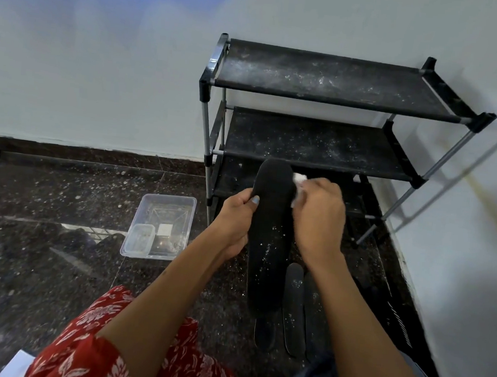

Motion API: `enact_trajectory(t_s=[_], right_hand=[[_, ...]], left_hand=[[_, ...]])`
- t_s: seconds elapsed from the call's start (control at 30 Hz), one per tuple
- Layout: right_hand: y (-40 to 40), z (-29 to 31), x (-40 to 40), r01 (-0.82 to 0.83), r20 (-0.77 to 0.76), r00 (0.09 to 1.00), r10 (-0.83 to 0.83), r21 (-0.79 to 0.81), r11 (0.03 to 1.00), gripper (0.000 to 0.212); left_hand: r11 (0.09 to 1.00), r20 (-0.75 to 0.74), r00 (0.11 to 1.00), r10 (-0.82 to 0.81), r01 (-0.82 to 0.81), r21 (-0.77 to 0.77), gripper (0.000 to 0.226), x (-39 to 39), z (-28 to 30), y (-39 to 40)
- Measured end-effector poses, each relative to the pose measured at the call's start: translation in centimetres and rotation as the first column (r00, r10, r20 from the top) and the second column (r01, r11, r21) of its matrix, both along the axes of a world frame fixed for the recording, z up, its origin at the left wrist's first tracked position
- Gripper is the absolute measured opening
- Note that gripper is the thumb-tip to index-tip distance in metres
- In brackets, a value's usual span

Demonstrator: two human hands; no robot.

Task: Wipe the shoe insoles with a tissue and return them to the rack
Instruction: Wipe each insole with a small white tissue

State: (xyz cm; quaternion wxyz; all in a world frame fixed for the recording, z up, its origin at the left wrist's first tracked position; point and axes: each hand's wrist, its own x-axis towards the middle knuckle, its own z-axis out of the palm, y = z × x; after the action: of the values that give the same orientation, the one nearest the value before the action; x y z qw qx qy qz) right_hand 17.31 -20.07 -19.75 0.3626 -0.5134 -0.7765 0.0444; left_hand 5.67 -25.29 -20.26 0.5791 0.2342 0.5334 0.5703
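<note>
Insoles are the subject; we log the scene from largest item to smallest. We see a white wall (102, 75) meeting a dark speckled stone floor (49, 204). Against the wall stands a black shoe rack (322, 78) with metal posts; two fabric shelves are in plain view and a lower one sits partly behind the hands, all dusted with pale specks. Red floral fabric (107, 340) covers our lap at the bottom edge. A clear plastic tray (178, 204) lies on the floor left of the rack, with a smaller clear box (139, 238) inside it.

One black insole (268, 248) is held up lengthwise in front of the rack, toe end away from us, white flecks on its lower half. Our left hand (234, 219) grips its left edge, thumb over the top face. Our right hand (319, 216) pinches a white tissue (299, 181) against the insole's upper right edge. On the floor below lie more insoles (292, 303) side by side; we cannot tell how many.
</note>
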Motion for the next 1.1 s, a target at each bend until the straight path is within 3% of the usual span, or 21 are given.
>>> enact_trajectory(t_s=[0.1,0.23,0.3,0.37,0.47,0.63,0.93,1.1], right_hand=[[0.4,0.3,0.8,0.027,-0.121,0.992,-0.028,-0.005,1.0,0.019],[-1.1,0.2,-0.6,-0.305,-0.094,0.948,0.304,-0.004,0.952,0.019],[-1.2,-0.4,-0.8,-0.371,-0.014,0.928,0.371,-0.041,0.928,0.017],[-0.9,-0.8,-0.6,-0.295,0.017,0.955,0.296,-0.03,0.955,0.015],[-0.4,-0.5,-0.1,-0.132,-0.11,0.985,0.131,-0.003,0.991,0.015],[-1.4,-0.6,-0.9,-0.377,-0.087,0.924,0.373,-0.033,0.926,0.015],[-1.1,-0.6,-0.9,-0.418,-0.153,0.9,0.408,-0.037,0.908,0.011],[-0.1,-0.4,0.0,-0.152,-0.156,0.977,0.145,-0.033,0.988,0.01]], left_hand=[[0.999,0.007,0.999,0.046,-0.046,-0.005,0.03,-0.3,-0.1,0.0],[0.997,-0.018,0.997,0.072,-0.072,0.0,0.029,-0.4,0.0,0.2],[0.996,-0.046,0.995,0.086,-0.086,0.005,0.028,-0.3,0.1,0.2],[0.996,-0.047,0.995,0.088,-0.088,0.002,0.029,-0.3,0.1,0.2],[0.996,-0.035,0.995,0.093,-0.093,0.004,0.028,-0.4,0.2,0.1],[0.99,-0.013,0.991,0.137,-0.137,0.021,0.03,-0.6,0.0,0.5],[0.995,0.059,0.998,0.031,-0.036,0.09,0.028,-1.0,0.2,-0.2],[0.996,0.041,0.999,-0.006,0.002,0.084,0.03,-0.7,0.1,-0.3]])
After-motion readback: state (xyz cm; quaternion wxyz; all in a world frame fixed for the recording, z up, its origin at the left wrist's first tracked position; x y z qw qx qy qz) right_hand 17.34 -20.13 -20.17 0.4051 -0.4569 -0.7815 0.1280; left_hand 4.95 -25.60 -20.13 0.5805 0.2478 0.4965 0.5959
